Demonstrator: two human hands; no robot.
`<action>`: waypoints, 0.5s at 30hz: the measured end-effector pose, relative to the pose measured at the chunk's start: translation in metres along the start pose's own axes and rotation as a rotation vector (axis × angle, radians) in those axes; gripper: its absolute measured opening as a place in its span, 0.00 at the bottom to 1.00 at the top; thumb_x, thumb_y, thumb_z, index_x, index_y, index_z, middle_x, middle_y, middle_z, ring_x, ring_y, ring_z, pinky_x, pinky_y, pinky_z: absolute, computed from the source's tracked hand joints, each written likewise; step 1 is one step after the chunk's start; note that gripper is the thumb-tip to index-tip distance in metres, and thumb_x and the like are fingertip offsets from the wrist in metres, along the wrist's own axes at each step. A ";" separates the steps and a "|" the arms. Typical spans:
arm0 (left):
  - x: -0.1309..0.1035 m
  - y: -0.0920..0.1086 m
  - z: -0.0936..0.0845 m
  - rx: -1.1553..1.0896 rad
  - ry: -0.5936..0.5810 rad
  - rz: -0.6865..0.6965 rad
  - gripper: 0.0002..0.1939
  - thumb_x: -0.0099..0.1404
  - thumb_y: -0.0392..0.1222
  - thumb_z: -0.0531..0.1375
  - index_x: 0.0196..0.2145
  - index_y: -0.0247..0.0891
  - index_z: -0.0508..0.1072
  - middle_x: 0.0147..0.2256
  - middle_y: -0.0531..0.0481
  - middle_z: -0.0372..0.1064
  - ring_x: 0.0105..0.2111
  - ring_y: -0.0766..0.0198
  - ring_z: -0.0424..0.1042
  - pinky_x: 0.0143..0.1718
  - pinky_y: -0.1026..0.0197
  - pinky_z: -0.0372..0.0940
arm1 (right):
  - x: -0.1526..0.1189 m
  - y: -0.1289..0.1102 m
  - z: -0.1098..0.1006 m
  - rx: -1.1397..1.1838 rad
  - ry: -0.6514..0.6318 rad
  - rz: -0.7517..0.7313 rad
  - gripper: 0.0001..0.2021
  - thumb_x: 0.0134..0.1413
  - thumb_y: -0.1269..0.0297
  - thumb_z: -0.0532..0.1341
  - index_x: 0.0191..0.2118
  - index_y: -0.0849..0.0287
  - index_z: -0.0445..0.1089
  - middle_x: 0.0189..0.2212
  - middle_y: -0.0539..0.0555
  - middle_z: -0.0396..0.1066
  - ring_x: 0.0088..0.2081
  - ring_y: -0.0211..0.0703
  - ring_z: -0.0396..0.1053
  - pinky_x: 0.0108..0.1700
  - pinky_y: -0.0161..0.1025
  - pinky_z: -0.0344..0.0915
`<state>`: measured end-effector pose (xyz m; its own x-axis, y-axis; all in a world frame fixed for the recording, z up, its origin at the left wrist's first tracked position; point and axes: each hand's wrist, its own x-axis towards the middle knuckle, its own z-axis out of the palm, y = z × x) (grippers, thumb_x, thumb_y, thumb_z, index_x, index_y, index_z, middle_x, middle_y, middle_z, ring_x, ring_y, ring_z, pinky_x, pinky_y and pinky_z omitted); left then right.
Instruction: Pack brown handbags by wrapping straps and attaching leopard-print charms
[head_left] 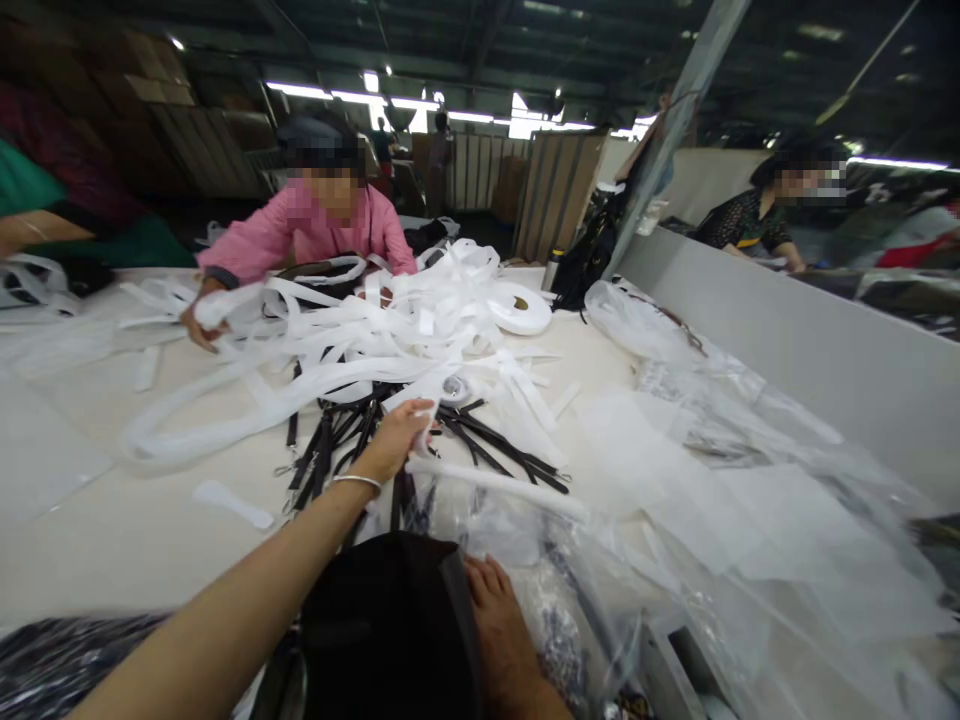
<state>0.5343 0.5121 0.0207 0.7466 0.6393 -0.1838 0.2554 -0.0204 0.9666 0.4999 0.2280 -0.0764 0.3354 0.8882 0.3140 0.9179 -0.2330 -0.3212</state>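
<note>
My left hand (pixel 397 438), with a thin bangle at the wrist, reaches forward over the middle of the table. Its fingers are closed on a white foam strip (pixel 429 418) at the edge of a tangled heap of white strips (pixel 337 345). Under and around it lie several black straps (pixel 510 445) with metal clasps. Close to me stands a black bag (pixel 390 620). My right hand (pixel 495 605) is at the bag's right side, fingers closed along its edge; the thumb is hidden.
Across the table a person in a pink top (pixel 300 225) handles white strips. A roll of white tape (pixel 521 308) lies by the heap. Clear plastic bags (pixel 750 500) cover the right side, beside a grey partition (pixel 787 340). A loose white piece (pixel 232 503) lies at left.
</note>
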 end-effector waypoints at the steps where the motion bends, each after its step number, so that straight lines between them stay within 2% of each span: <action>1: -0.002 0.000 -0.030 -0.023 0.089 -0.008 0.22 0.57 0.47 0.59 0.48 0.38 0.67 0.31 0.49 0.73 0.21 0.68 0.68 0.23 0.65 0.64 | 0.000 0.000 0.000 -0.004 -0.005 0.003 0.25 0.61 0.73 0.55 0.63 0.54 0.61 0.53 0.56 0.69 0.55 0.49 0.65 0.62 0.51 0.59; 3: -0.009 -0.001 -0.090 -0.035 0.257 -0.032 0.25 0.52 0.49 0.63 0.47 0.38 0.67 0.29 0.50 0.72 0.17 0.72 0.61 0.18 0.68 0.56 | -0.001 0.000 0.001 -0.011 -0.010 0.000 0.26 0.61 0.73 0.56 0.64 0.54 0.60 0.54 0.56 0.68 0.55 0.50 0.65 0.61 0.49 0.61; 5: -0.020 -0.003 -0.144 -0.006 0.396 -0.063 0.27 0.47 0.49 0.65 0.45 0.39 0.69 0.26 0.53 0.70 0.17 0.72 0.58 0.18 0.69 0.51 | -0.001 0.001 0.002 -0.017 -0.006 -0.019 0.26 0.60 0.73 0.56 0.64 0.53 0.60 0.54 0.56 0.69 0.54 0.50 0.66 0.60 0.49 0.62; 8: -0.042 -0.007 -0.208 0.090 0.479 -0.112 0.30 0.45 0.51 0.66 0.46 0.38 0.71 0.26 0.53 0.70 0.19 0.71 0.58 0.20 0.69 0.52 | -0.001 0.002 0.002 -0.020 -0.007 -0.050 0.27 0.60 0.72 0.57 0.64 0.54 0.59 0.53 0.57 0.69 0.55 0.51 0.65 0.60 0.50 0.62; 11: -0.067 -0.011 -0.253 0.252 0.499 -0.155 0.30 0.46 0.55 0.66 0.45 0.39 0.74 0.23 0.56 0.68 0.21 0.69 0.59 0.22 0.68 0.53 | -0.002 0.004 0.003 -0.018 -0.003 -0.061 0.26 0.60 0.72 0.56 0.64 0.56 0.60 0.55 0.59 0.68 0.56 0.51 0.64 0.60 0.48 0.62; 15: -0.093 -0.022 -0.291 0.486 0.504 -0.223 0.24 0.47 0.56 0.65 0.39 0.41 0.76 0.17 0.59 0.61 0.20 0.66 0.58 0.22 0.67 0.52 | -0.006 0.010 0.010 -0.064 -0.006 -0.101 0.25 0.59 0.72 0.56 0.63 0.57 0.62 0.54 0.59 0.68 0.56 0.53 0.64 0.58 0.51 0.63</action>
<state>0.2803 0.6770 0.0685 0.3024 0.9415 -0.1491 0.6989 -0.1126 0.7063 0.5049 0.2241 -0.0904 0.2391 0.9108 0.3365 0.9587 -0.1664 -0.2307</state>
